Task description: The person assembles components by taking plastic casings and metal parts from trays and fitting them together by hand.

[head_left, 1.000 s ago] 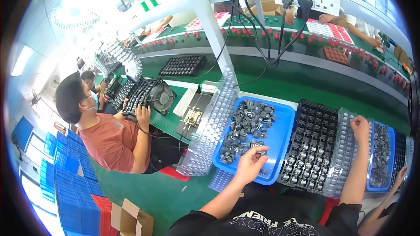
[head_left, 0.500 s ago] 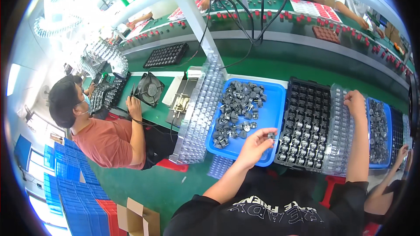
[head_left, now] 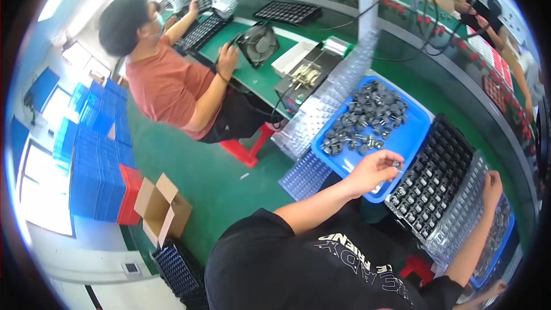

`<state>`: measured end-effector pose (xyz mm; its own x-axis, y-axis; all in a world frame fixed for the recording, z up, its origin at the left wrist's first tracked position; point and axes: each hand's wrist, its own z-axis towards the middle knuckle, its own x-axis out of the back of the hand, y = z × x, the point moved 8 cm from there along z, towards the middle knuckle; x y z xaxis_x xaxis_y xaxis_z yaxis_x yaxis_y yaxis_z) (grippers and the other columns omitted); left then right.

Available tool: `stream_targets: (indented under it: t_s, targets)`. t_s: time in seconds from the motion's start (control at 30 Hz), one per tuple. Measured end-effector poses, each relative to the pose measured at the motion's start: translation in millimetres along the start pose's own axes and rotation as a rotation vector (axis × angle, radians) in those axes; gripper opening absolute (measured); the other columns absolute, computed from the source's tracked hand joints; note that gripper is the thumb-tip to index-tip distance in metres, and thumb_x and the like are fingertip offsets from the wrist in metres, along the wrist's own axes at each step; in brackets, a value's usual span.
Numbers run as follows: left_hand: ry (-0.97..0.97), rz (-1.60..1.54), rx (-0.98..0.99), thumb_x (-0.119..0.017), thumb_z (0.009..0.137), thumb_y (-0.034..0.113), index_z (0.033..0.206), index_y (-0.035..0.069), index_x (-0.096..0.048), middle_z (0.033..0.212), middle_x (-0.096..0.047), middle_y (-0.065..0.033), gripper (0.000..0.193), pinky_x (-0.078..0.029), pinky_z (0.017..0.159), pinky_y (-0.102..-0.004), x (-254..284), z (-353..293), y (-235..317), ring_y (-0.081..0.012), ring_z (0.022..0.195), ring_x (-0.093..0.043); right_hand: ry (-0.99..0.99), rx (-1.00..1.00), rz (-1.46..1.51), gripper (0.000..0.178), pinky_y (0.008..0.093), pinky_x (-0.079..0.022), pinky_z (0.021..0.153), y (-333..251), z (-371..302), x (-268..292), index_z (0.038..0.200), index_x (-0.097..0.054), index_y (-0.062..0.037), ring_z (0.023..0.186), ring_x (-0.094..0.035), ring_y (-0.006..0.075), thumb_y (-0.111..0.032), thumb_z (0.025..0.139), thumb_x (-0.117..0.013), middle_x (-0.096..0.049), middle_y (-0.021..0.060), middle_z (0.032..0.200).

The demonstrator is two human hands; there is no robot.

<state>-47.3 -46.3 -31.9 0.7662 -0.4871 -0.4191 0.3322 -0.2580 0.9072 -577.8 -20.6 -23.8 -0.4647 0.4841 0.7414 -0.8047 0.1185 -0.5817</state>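
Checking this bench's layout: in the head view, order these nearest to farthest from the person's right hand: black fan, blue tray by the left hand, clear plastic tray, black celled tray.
1. Clear plastic tray: beside the right hand.
2. Black celled tray: just left of it.
3. Blue tray: next left, by the left hand.
4. Black fan: far left, near the co-worker.

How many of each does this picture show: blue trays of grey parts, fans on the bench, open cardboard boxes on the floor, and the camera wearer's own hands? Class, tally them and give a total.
Blue trays: 2
Fan: 1
Box: 1
Hands, left hand and right hand: 2
Total: 6
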Motion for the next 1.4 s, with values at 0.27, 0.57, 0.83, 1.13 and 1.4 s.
stream_targets:
  t_s: [0.27, 0.57, 0.83, 1.13, 1.4]
  targets:
    - [0.032, -0.11, -0.107, -0.067, 0.102, 0.012, 0.135, 0.003, -0.061, 0.124, -0.07, -0.0096, 0.035, -0.058, 0.083, -0.032, -9, 6, 31, -0.0162, 0.094, -0.07, 0.113, -0.436, 0.639, 0.027, 0.0255, -0.056, 0.072, -90, -55, -4, 0.125, -0.068, -0.0012, 0.08, -0.07, 0.0123, -0.013, 0.101, -0.068, -0.071, 0.0029, 0.093]
    - [-0.174, -0.368, -0.046, -0.062, 0.107, 0.024, 0.14, 0.003, -0.057, 0.141, -0.061, -0.0234, 0.039, -0.059, 0.096, -0.0376, -59, 5, 55, -0.0255, 0.111, -0.071, -0.085, -0.135, 1.095, 0.028, 0.029, -0.061, 0.084, -307, -153, -41, 0.118, -0.068, 0.0058, 0.091, -0.074, 0.0152, 0.012, 0.09, -0.068, -0.074, 0.0124, 0.107]
    - [-0.237, -0.198, -0.075, -0.07, 0.103, 0.025, 0.136, -0.003, -0.063, 0.117, -0.073, -0.0123, 0.044, -0.062, 0.082, -0.0299, -72, -3, 64, -0.015, 0.089, -0.073, 0.157, 0.559, 0.577, 0.026, 0.0324, -0.057, 0.076, -368, -145, -17, 0.102, -0.078, -0.0016, 0.086, -0.074, 0.0226, -0.004, 0.078, -0.087, -0.076, 0.0103, 0.095]
    - [-0.224, -0.072, -0.123, -0.072, 0.1, 0.036, 0.131, -0.008, -0.063, 0.115, -0.074, -0.0154, 0.054, -0.063, 0.083, -0.0315, -71, -3, 69, -0.0191, 0.096, -0.075, 0.127, 0.56, 0.642, 0.03, 0.0309, -0.057, 0.071, -374, -144, -31, 0.103, -0.078, -0.0024, 0.085, -0.072, 0.022, -0.012, 0.077, -0.089, -0.076, 0.0102, 0.097]
    - [-0.2, -0.043, -0.084, -0.075, 0.099, 0.035, 0.13, -0.007, -0.065, 0.115, -0.074, -0.0145, 0.054, -0.061, 0.087, -0.0306, -66, -2, 59, -0.0188, 0.1, -0.074, 0.123, 0.537, 0.584, 0.03, 0.0318, -0.059, 0.07, -367, -148, -38, 0.102, -0.078, -0.0017, 0.083, -0.072, 0.0226, -0.014, 0.078, -0.09, -0.075, 0.011, 0.096]
